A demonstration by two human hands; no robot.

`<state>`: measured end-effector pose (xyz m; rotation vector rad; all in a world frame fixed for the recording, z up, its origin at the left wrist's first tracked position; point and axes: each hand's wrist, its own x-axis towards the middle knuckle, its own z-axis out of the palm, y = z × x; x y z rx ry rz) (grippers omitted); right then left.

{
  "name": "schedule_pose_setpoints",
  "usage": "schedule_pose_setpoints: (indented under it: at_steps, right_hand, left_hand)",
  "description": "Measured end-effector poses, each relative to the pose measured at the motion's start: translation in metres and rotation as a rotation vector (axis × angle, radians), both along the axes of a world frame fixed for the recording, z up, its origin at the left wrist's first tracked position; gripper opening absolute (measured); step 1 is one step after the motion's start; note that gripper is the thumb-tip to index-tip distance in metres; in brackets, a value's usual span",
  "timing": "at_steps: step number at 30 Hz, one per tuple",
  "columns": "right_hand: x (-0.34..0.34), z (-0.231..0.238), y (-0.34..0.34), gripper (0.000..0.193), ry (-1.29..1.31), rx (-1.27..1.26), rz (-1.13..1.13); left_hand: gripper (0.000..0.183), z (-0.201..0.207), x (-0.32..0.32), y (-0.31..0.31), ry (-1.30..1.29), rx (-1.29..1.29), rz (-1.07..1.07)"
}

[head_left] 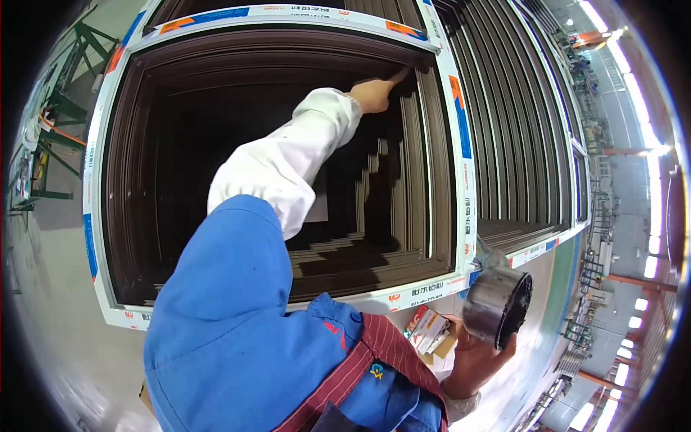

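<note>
My left arm, in a white sleeve cover over a blue work jacket, stretches across a stack of dark brown rectangular frames [432, 180]. My left hand [372, 95] is at the far right inner corner, one finger stretched out toward it and the others bent; the fingertip is hard to see against the dark corner. At lower right, my right hand [481, 360] grips a round metal tin [489, 306] from below. The tin tilts, its mouth facing right, with black material inside and around the rim.
White protective tape [464, 209] with coloured print edges the frames. Another stack of frames [504, 115] stands to the right. A box with printed sides [427, 330] sits below the near edge. Green metal stands [68, 108] are at far left.
</note>
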<state>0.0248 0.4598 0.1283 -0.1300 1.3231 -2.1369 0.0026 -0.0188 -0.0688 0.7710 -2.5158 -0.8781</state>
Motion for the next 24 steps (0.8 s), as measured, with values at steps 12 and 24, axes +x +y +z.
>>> schedule_pose_setpoints:
  at_steps: [12,24]
  right_hand:
    - [0.008,0.005,-0.014,0.059,0.053,0.033,-0.156]
    - [0.019,0.008,-0.014,0.06,0.061,0.047,-0.169]
  left_hand:
    - [0.09,0.015,-0.001,0.008,-0.122,0.124,0.048]
    - [0.087,-0.009,-0.007,-0.002,0.14,0.142,-0.098]
